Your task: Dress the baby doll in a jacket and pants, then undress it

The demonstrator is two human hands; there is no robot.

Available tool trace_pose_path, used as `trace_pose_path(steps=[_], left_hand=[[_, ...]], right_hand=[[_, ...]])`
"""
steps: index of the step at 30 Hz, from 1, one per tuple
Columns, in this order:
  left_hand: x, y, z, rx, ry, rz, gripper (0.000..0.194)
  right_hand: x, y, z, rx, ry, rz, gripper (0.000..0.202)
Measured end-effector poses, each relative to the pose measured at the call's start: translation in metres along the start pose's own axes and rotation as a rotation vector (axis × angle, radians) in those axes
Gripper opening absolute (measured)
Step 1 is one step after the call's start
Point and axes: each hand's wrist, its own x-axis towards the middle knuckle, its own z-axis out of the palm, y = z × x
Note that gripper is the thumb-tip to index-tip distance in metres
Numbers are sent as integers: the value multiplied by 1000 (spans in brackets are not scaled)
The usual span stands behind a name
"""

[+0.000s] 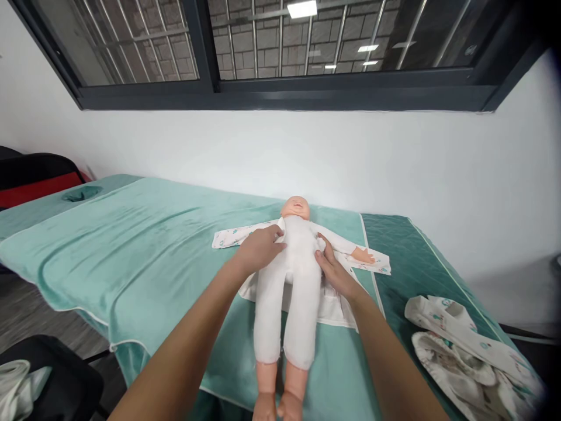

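A baby doll (297, 207) lies on its back, its head toward the wall and its bare feet toward me. White padded cloth (301, 292) covers its body and legs. Beneath it a white printed shirt (335, 309) is spread open, with both sleeves stretched sideways. The doll's hand (363, 255) shows over the right sleeve. At the left of the chest is my left hand (262, 248), fingers apart, near the shirt's edge. My right hand (332, 266) touches the other side of the body, its thumb and fingers apart. Neither hand visibly grips anything.
Green sheets (153, 234) cover the bed. Folded printed clothes (468, 351) lie at the right. A black chair (52, 374) holding pale cloth stands at the lower left. Behind the bed are a white wall and a barred window.
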Motion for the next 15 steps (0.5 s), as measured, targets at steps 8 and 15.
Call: trace_pose_path(steps=[8,15], left_hand=[[-26,28,18,-498,-277,229,18],[-25,-13,33,-189,266,289,22]], right_hand=[[-1,-2,1,12,28,-7,77],[2,1,4,-111,351,-74,57]])
